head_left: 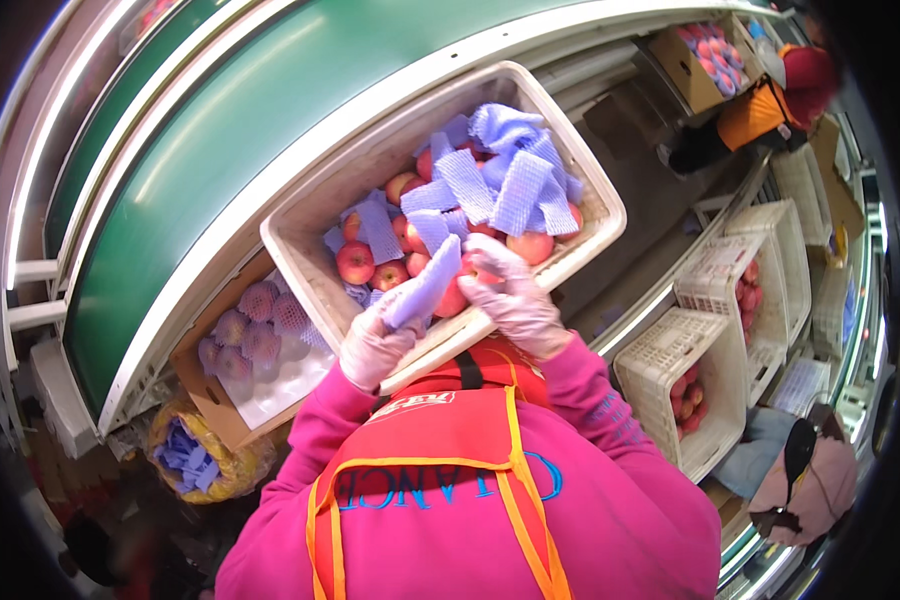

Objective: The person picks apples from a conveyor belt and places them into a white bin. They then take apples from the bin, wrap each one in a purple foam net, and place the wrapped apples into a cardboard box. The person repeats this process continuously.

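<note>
Here the gloved left hand [378, 345] pinches a flat lavender foam-net sleeve [432, 287], while the gloved right hand [518, 295] grips a round red apple [478, 270] inside the cream plastic crate's [597, 190] near edge. Sleeve: likely featherlight, springy, best pinched at its end; apple: probably firm, slippery, bruisable, best cupped around its middle.

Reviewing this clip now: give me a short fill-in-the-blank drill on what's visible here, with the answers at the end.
1. The person's ____ hand holds a lilac foam sleeve; the other hand has its fingers around an apple.
2. The curved surface beyond the pale crate is coloured ____.
3. The sack with more foam sleeves in it is coloured ____.
4. Net-wrapped fruits lie in a brown box made of ____.

Missing words: left; green; yellow; cardboard.
</note>
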`<state>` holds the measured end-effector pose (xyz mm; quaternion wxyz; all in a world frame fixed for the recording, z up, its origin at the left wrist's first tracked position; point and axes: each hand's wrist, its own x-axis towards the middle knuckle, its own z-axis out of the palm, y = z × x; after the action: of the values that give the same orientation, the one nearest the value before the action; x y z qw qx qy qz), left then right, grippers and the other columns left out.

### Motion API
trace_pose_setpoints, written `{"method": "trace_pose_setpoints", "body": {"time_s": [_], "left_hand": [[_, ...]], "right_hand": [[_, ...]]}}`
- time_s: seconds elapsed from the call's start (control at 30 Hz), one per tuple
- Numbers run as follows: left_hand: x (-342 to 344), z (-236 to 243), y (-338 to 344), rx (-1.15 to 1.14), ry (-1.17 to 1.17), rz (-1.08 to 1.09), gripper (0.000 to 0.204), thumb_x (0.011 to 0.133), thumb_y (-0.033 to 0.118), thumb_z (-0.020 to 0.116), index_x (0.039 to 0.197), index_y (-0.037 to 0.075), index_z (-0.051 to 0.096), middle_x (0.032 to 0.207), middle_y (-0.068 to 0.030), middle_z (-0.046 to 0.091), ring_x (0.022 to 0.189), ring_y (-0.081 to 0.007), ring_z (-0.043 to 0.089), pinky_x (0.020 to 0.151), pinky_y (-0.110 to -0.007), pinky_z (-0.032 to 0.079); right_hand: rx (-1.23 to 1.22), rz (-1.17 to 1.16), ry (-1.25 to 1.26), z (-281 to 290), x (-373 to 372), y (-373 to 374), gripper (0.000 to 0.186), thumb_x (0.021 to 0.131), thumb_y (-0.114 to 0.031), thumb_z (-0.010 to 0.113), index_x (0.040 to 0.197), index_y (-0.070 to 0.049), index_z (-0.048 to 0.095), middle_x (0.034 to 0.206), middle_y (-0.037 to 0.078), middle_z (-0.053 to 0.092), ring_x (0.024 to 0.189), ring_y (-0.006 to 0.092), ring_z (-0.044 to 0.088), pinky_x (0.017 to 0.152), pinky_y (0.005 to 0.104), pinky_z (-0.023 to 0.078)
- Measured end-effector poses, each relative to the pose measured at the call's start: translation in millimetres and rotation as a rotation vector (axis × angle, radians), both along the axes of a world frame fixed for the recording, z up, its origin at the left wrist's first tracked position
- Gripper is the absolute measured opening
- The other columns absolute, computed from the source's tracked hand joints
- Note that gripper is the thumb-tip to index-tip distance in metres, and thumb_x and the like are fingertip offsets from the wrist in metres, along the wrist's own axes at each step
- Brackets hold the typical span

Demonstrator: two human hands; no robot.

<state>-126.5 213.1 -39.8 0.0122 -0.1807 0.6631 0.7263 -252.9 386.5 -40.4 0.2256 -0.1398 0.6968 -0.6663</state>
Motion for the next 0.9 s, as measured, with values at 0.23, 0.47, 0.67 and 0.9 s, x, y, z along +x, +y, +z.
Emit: {"method": "trace_pose_setpoints", "body": {"time_s": [0.23,0.47,0.67,0.9], "left_hand": [[58.9,2.1,-3.2,0.187,-0.058,-0.002,0.04,0.087,-0.003,0.055,0.127,0.002,0.053,0.094,-0.0004,0.06,0.086,-0.0073,0.056,0.078,-0.021,0.045],[102.0,24.8,-15.3,0.182,0.029,-0.268,0.042,0.083,0.004,0.068,0.123,0.001,0.053,0.122,-0.0059,0.054,0.112,-0.0156,0.052,0.095,-0.031,0.042],[69.6,-5.1,-7.0,0.095,0.135,0.266,0.036,0.091,0.006,0.059,0.124,0.003,0.046,0.105,-0.0038,0.058,0.091,-0.0089,0.055,0.082,-0.024,0.046],[57.1,-15.8,4.5,-0.032,0.243,0.609,0.016,0.093,0.006,0.057,0.108,0.002,0.055,0.1,-0.0051,0.062,0.09,-0.0102,0.06,0.08,-0.025,0.049]], "right_hand": [[-0.229,0.466,-0.571,-31.0,31.7,-49.7,0.03,0.093,-0.021,0.061,0.117,-0.003,0.054,0.103,0.001,0.06,0.095,0.01,0.056,0.086,0.0256,0.046],[-0.163,0.744,-0.771,-22.1,46.9,-62.2,0.026,0.092,-0.011,0.06,0.116,-0.001,0.058,0.107,0.003,0.062,0.101,0.0114,0.057,0.09,0.0259,0.046],[-0.168,0.566,-0.687,-34.8,69.7,-74.0,0.013,0.091,-0.012,0.063,0.099,-0.002,0.058,0.09,0.0,0.062,0.083,0.0072,0.057,0.076,0.0221,0.048],[-0.111,0.497,-0.539,-50.2,76.3,-76.1,0.017,0.095,-0.022,0.058,0.095,-0.005,0.054,0.083,-0.003,0.055,0.074,0.0033,0.049,0.066,0.0202,0.043]]}}
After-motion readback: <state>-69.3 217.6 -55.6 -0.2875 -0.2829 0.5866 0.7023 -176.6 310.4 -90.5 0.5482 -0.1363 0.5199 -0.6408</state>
